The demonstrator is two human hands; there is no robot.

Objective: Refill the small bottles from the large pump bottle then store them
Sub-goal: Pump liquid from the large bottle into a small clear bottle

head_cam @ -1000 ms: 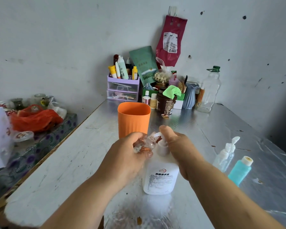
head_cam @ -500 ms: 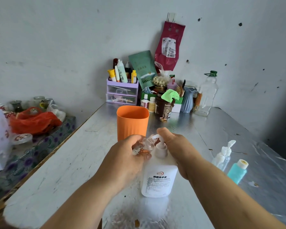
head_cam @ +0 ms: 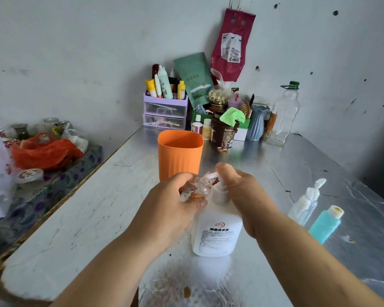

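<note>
Metal table, left hand holding small bottle

You are in a lived-in home corner. Toiletry tubes fill a purple drawer organizer on your foil-covered table. A pouch hangs on the scuffed wall.

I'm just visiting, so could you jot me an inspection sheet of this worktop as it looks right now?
Surface: metal-clad table, scuffed, dry.
Job's things: large pump bottle upright; small clear bottle held at its spout; teal bottle and clear spray bottle lying aside.
Clutter: orange cup, purple drawers, empty oil bottle.
Hands: left hand grips the small bottle; right hand on the pump.
Cables: nothing seen.
Surroundings: marked wall, red bag on the side table.
</note>
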